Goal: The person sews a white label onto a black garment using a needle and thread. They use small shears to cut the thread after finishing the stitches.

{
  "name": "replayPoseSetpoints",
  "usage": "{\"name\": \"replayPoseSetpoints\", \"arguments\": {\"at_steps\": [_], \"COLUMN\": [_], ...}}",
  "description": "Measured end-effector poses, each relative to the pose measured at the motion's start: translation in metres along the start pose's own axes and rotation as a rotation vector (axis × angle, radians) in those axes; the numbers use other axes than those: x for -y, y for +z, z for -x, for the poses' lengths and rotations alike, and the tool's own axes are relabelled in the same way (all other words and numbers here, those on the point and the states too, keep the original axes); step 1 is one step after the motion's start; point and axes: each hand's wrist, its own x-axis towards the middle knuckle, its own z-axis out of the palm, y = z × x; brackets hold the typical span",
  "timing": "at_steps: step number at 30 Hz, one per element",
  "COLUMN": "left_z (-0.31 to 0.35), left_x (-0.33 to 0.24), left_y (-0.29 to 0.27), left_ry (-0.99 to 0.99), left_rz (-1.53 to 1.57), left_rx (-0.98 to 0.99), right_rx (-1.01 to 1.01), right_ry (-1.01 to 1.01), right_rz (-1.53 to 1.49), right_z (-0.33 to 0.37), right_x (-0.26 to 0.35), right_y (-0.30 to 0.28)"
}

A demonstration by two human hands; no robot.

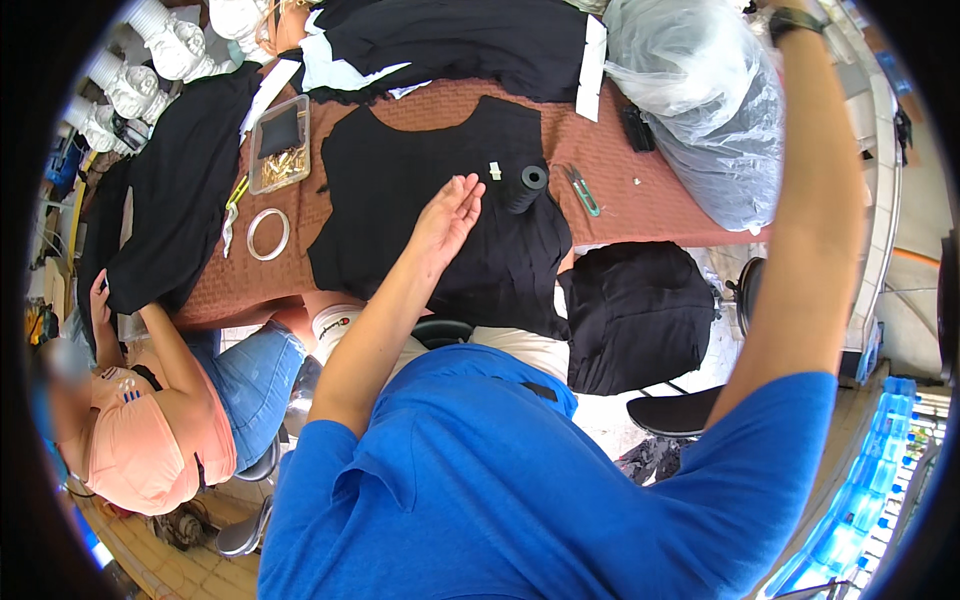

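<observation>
A black garment piece lies spread on the table before me, its near edge over my lap. Above it is my left hand, palm turned up, fingertips pressed together; anything held there is too small to make out. Just right of those fingertips, a black thread spool stands on the cloth near a small pale piece. Green-handled thread snips lie farther right. My right arm is raised towards the upper right, with a dark band at the wrist; the hand is cut off by the frame's top edge.
A brown cloth covers the table. Left stand a clear box of gold-coloured pieces, a whitish ring and a yellow-and-white tool. A co-worker handles black fabric. A plastic-wrapped bundle sits right.
</observation>
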Motion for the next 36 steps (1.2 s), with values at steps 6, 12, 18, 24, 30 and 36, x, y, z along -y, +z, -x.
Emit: {"name": "replayPoseSetpoints", "arguments": {"at_steps": [6,12,18,24,30,36], "left_z": [0.021,0.035,0.024,0.008,0.013,0.013], "left_x": [0.01,-0.001,-0.004,-0.008,-0.015,-0.011], "left_y": [0.017,0.022,0.016,0.037,0.038,0.03], "left_ry": [-0.12,-0.161,-0.093,-0.087,-0.099,-0.086], "left_rz": [0.264,0.294,0.272,0.298,0.308,0.201], "left_rx": [-0.046,0.057,0.072,0.134,0.237,0.326], "right_rx": [0.692,0.713,0.523,0.392,0.024,0.315], "right_ry": [0.135,0.114,0.23,0.383,0.423,0.845], "right_rz": [0.012,0.947,0.836,0.725,-0.009,-0.764], "right_z": [0.134,0.314,0.436,0.439,0.454,0.508], "right_x": [-0.129,-0.183,-0.155,-0.159,-0.054,0.0], "right_y": [0.137,0.063,0.049,0.035,0.063,0.125]}}
